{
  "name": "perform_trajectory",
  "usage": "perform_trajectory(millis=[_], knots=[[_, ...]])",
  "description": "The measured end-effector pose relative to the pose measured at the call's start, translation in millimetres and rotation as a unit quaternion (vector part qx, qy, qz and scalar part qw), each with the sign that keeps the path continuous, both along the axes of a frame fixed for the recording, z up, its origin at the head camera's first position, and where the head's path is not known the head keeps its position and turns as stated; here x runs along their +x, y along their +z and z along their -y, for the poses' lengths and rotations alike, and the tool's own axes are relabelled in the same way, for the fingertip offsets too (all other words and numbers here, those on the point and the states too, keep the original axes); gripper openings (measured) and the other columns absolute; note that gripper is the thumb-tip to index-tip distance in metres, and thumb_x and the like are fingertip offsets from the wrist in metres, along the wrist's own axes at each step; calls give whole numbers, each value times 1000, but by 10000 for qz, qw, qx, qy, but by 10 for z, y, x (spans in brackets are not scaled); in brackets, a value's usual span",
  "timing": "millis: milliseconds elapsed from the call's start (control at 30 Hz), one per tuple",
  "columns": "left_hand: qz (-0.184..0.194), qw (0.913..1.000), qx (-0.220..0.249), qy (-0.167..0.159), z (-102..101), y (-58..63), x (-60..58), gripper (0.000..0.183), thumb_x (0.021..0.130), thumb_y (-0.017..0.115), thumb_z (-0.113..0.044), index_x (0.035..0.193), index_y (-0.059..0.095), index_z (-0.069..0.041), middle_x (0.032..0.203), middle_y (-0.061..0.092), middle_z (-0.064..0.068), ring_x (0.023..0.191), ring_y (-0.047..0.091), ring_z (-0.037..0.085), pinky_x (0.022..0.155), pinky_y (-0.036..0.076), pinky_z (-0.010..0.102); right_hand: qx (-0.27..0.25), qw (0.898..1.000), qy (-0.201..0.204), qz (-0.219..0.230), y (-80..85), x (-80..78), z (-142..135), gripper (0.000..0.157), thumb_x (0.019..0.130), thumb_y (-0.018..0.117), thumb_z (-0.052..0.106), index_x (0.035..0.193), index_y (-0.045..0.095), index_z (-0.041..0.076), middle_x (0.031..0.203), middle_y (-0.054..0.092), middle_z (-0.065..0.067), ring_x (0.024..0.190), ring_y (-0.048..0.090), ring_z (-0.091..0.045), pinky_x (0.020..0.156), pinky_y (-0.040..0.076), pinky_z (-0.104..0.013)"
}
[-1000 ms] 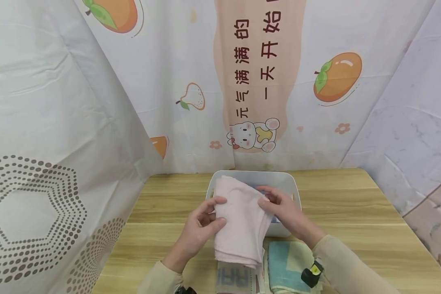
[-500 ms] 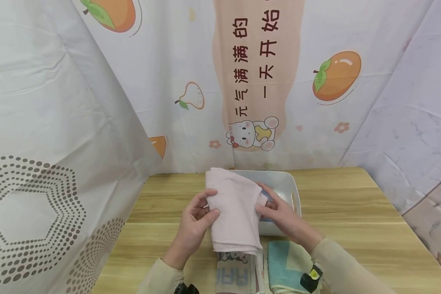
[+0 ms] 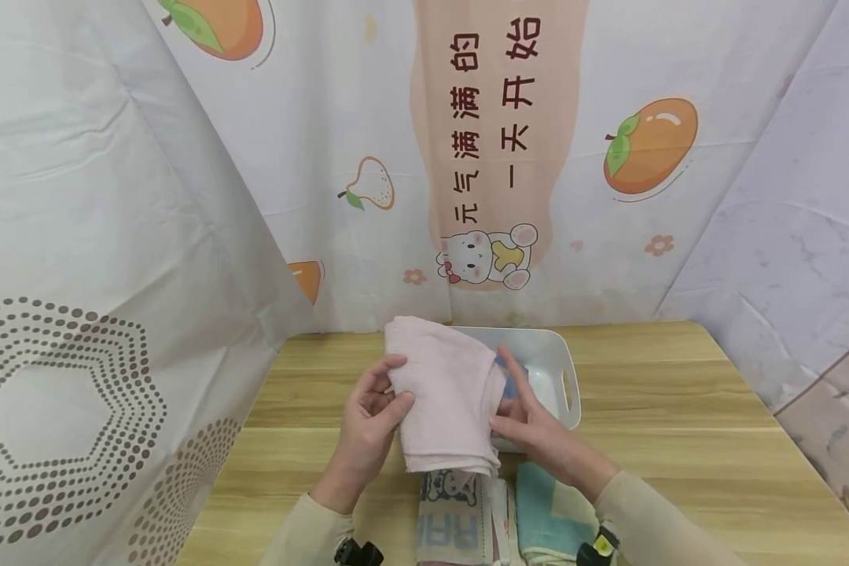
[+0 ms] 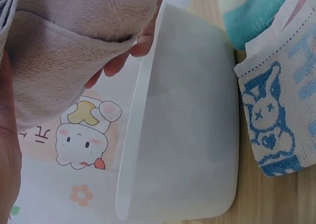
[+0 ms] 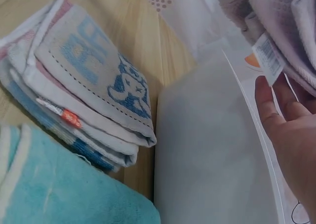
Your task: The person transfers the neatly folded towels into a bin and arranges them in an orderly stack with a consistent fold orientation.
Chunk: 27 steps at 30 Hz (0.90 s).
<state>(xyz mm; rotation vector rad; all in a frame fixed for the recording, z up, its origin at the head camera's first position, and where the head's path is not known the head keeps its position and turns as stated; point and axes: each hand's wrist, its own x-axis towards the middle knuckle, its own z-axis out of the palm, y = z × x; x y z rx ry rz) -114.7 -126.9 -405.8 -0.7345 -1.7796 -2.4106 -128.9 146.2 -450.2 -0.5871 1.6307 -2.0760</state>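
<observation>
A folded pale pink towel [image 3: 442, 393] is held up in front of the white basket [image 3: 553, 350], covering its left part in the head view. My left hand [image 3: 368, 424] pinches the towel's left edge between thumb and fingers. On the other side, my right hand [image 3: 541, 432] holds the right edge, thumb in front and some fingers behind, index finger stretched upward. A white label [image 5: 269, 58] hangs from the towel close to the right fingertips [image 5: 264, 88]. Something blue [image 3: 518, 381] shows inside the basket behind the towel.
A folded grey towel [image 3: 453, 527] with blue lettering and a cartoon figure lies on the wooden table [image 3: 665, 393] in front of the basket. Beside it is a folded teal towel [image 3: 541, 511], partly hidden by the right arm. A printed curtain [image 3: 580, 236] hangs behind the table.
Both hands have carried the pink towel left and slightly away from me, uncovering more of the basket and the grey towel. My right index finger has straightened.
</observation>
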Motion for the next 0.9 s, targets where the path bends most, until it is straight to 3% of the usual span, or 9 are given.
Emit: perform_trajectory(millis=[133,367,633,900], knots=[[15,9999,-31,108,18,-8,-22,46,98,56,8,140,51,-8,134,62,7,113,63,18,88,57,30,-6,9997,201,-162,-17,45,-6,90,104,54,7,161,-2,49,152,37,-33,134,51,-26,105,47,-35],[66,9999,-80,132,62,-53,-47,45,97,57,7,139,52,-9,133,63,7,111,64,17,87,57,29,509,9968,336,-509,-13,101,-18,59,107,50,13,162,32,23,169,16,-10,142,38,-19,107,43,-26],[55,9993,-351,123,128,-116,-74,43,95,59,7,137,54,-3,128,65,9,107,66,21,85,58,31,588,9973,-218,-375,50,102,-60,57,105,55,12,159,38,19,150,38,-24,118,59,-29,93,57,-41],[255,9932,-1111,252,157,-145,-94,42,95,63,-1,137,55,-2,126,64,13,102,66,25,78,58,32,1090,9888,-858,-554,108,58,-134,52,103,61,17,153,48,22,151,42,-18,118,59,-28,91,56,-36]])
